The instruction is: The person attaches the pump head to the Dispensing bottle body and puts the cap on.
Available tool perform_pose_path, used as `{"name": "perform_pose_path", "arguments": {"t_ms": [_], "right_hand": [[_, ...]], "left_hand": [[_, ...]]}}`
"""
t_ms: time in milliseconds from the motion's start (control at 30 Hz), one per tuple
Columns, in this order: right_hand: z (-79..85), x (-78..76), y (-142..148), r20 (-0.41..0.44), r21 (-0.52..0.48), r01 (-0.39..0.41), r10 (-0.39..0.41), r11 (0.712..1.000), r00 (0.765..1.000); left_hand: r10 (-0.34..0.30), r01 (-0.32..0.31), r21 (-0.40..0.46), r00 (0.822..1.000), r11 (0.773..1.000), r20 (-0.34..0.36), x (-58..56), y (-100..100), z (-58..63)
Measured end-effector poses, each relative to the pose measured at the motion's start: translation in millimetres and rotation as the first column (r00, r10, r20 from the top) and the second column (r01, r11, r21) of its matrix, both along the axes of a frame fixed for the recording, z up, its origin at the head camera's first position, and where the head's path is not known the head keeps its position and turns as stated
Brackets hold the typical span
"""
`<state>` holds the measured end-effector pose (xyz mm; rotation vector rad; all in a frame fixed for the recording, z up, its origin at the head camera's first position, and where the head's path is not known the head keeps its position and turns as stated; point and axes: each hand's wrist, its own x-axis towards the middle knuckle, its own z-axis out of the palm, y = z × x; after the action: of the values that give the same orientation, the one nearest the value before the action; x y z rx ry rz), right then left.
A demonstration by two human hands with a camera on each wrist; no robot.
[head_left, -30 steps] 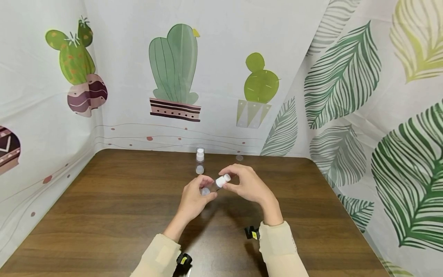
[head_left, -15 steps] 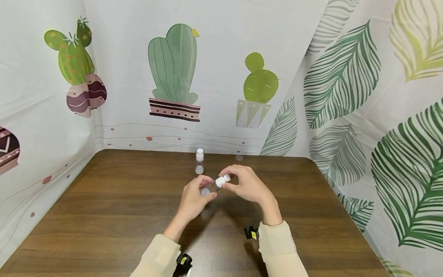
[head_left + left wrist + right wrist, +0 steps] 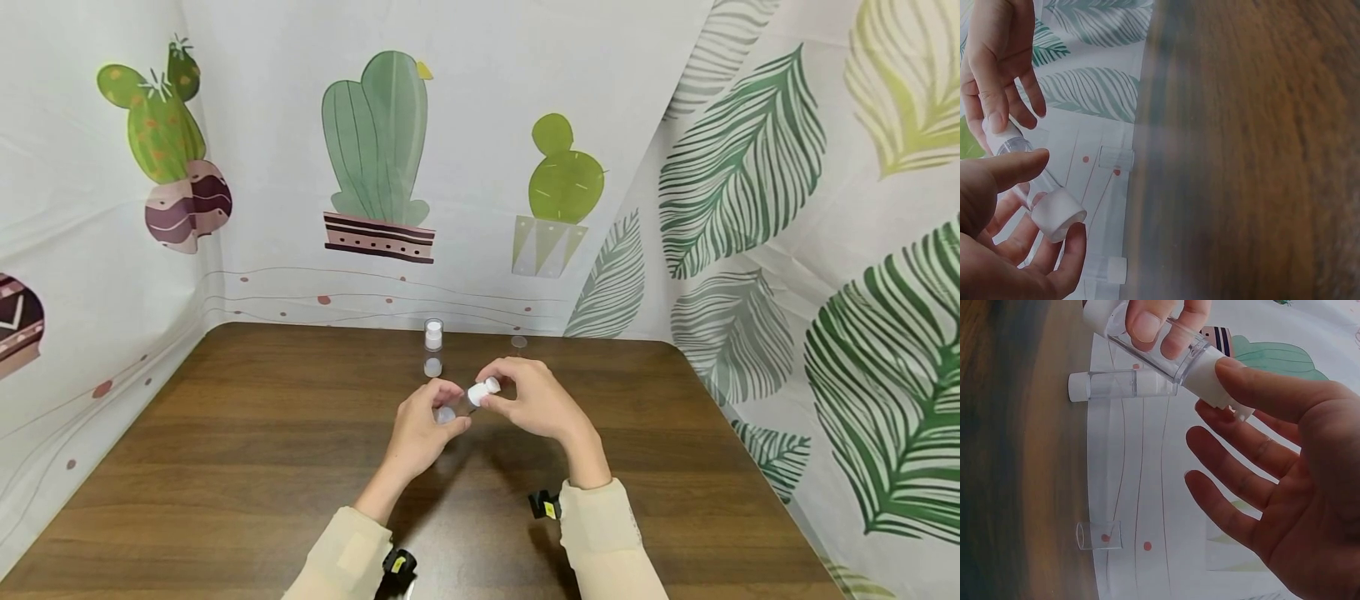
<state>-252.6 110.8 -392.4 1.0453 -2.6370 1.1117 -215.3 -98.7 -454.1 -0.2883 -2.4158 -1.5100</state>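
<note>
Above the middle of the table, both hands hold one small clear pump bottle (image 3: 1169, 364), tilted, with a white base (image 3: 1058, 214) and a white pump head (image 3: 483, 390). My left hand (image 3: 422, 425) grips the clear body near the base, thumb on one side and fingers on the other. At the other end, the thumb and index finger of my right hand (image 3: 542, 398) pinch the white pump collar (image 3: 1205, 376). The remaining right fingers are spread apart, away from the bottle. The pump head is joined to the body; whether it is screwed tight I cannot tell.
A second pump bottle (image 3: 433, 363) of the same kind stands upright near the table's back edge, apparently under a clear cap. A loose clear cap (image 3: 1099, 535) stands farther right, behind my right hand. Patterned cloth (image 3: 480, 167) hangs behind the wooden table (image 3: 247, 467).
</note>
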Motion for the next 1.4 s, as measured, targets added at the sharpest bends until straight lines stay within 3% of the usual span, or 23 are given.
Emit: {"name": "perform_pose_path", "arguments": {"t_ms": [767,1400], "right_hand": [[2.0,-0.1,3.7,-0.037,0.007,-0.023,0.023,1.0,0.999],[1.6,-0.6,1.3,-0.006,-0.006,-0.019,0.019,1.0,1.0]], "left_hand": [[0.002,-0.002,0.005,1.0,1.0,0.008,-0.6,-1.0,-1.3],[-0.002,0.002,-0.001,1.0,1.0,-0.004,0.3,-0.3,-0.6]]}}
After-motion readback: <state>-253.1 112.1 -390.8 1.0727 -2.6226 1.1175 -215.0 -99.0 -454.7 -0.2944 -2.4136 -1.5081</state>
